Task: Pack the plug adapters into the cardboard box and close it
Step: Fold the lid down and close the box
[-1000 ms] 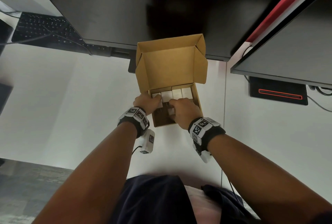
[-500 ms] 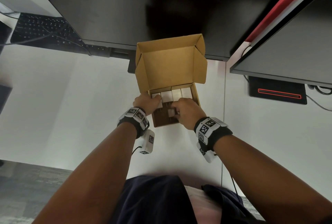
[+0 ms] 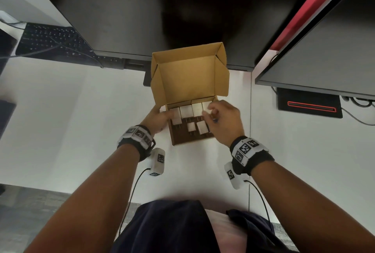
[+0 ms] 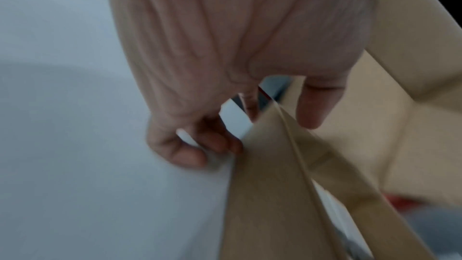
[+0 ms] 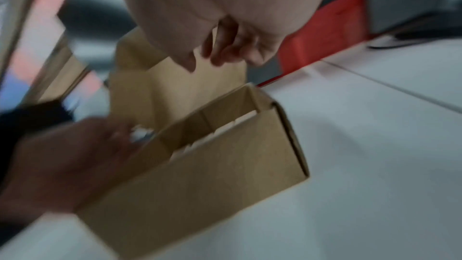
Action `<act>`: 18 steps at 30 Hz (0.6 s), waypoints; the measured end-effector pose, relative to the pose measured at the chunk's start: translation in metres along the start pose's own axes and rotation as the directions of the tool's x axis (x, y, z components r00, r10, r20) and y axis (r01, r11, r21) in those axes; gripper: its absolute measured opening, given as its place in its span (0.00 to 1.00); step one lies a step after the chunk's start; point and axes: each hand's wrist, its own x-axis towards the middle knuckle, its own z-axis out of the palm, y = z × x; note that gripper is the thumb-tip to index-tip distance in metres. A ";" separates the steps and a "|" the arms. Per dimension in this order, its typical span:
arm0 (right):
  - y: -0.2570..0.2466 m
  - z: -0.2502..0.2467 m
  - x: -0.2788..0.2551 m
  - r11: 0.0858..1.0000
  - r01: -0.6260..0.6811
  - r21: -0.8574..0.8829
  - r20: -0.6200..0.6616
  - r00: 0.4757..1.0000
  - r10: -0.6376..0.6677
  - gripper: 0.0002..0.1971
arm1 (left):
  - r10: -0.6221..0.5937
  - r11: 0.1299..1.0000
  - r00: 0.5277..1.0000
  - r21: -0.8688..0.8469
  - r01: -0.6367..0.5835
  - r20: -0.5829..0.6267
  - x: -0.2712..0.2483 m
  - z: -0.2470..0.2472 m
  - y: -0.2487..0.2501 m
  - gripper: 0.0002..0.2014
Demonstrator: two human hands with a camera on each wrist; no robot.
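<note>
The open cardboard box [image 3: 183, 141] sits on the white desk with its lid [image 3: 186, 78] standing up at the back. Inside, white plug adapters [image 3: 186, 110] stand in a row along the far wall, and two more [image 3: 202, 127] lie in front of them. My left hand [image 3: 157, 118] grips the box's left wall [image 4: 275, 165], thumb [image 4: 312, 106] inside and fingers [image 4: 215, 141] outside. My right hand [image 3: 213, 112] hovers over the box's right edge, fingers loosely curled and holding nothing. The right wrist view shows the box [image 5: 212, 175] from its near right corner, blurred.
Dark monitors hang over the back of the desk [image 3: 81, 120]. A black keyboard [image 3: 50, 41] lies at the far left. A black device with a red light strip [image 3: 308, 106] sits at the right, with cables beside it. Wrist-camera cables trail toward my lap.
My right hand has let go of an adapter in the box's front row, then lifted up and to the right. The left hand has stayed on the box's left wall.
</note>
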 end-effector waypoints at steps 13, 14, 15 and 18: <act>-0.009 -0.049 0.029 0.652 -0.478 0.589 0.224 0.871 0.437 0.20 | 0.128 0.917 0.967 -0.344 -0.200 -0.219 -0.036 -0.020 0.038 0.15; -0.010 -0.049 0.027 0.639 -0.498 0.586 0.226 0.858 0.462 0.21 | 0.131 0.921 0.965 -0.333 -0.203 -0.226 -0.038 -0.019 0.038 0.15; -0.010 -0.050 0.023 0.622 -0.517 0.588 0.231 0.845 0.483 0.23 | 0.134 0.924 0.964 -0.323 -0.206 -0.230 -0.038 -0.019 0.037 0.15; -0.008 -0.055 0.006 0.604 -0.560 0.567 0.277 0.820 0.501 0.27 | 0.127 0.945 0.973 -0.273 -0.177 -0.191 -0.039 -0.019 0.031 0.15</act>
